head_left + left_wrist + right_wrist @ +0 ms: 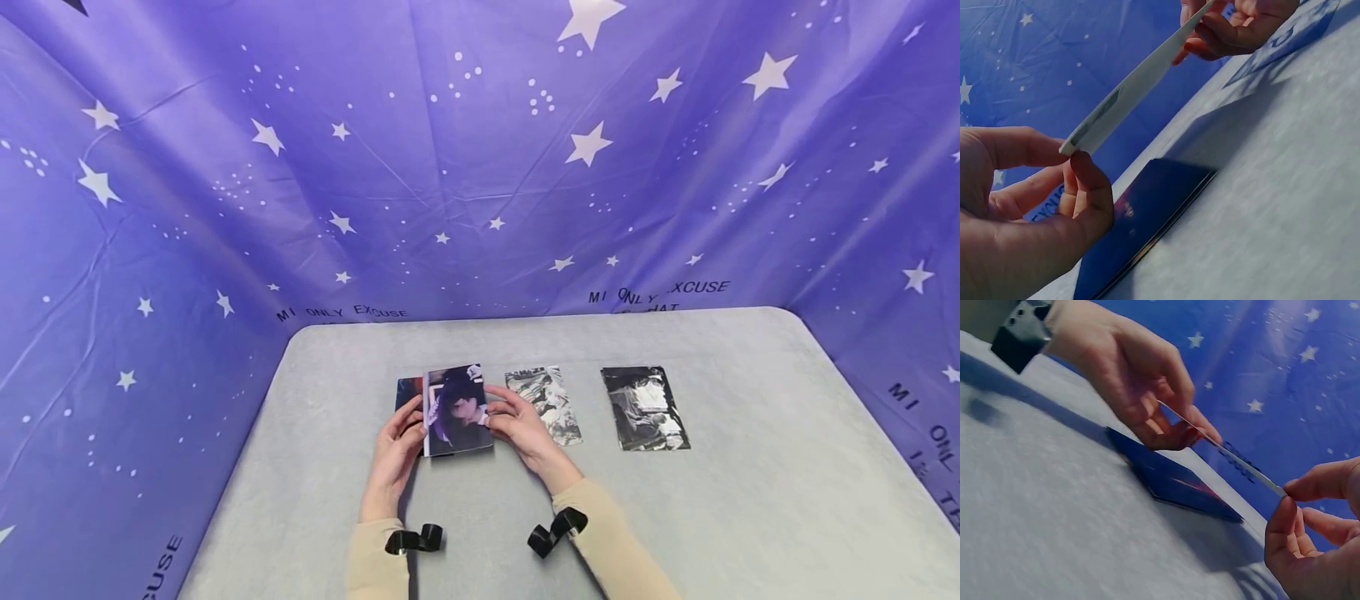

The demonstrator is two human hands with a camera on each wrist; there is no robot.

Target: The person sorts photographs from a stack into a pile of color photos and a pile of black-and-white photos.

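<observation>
A thin picture card (459, 417), with a dark-haired figure in purple light on its front, is held above the table between both hands. My left hand (399, 450) pinches its left edge between thumb and fingers. At the opposite edge, my right hand (525, 429) pinches it too. In the left wrist view the card (1125, 90) appears nearly edge-on, its pale back showing a dark mark. Beneath it lies a small stack of dark blue and red cards (1172, 478), mostly covered by the held card in the head view.
Right of the hands lies a black-and-white patterned sheet (555, 404), partly behind the right hand. Farther right is a glossy black packet (647, 408). The grey table (735, 508) meets a purple star-printed curtain (450, 167) at the back and sides.
</observation>
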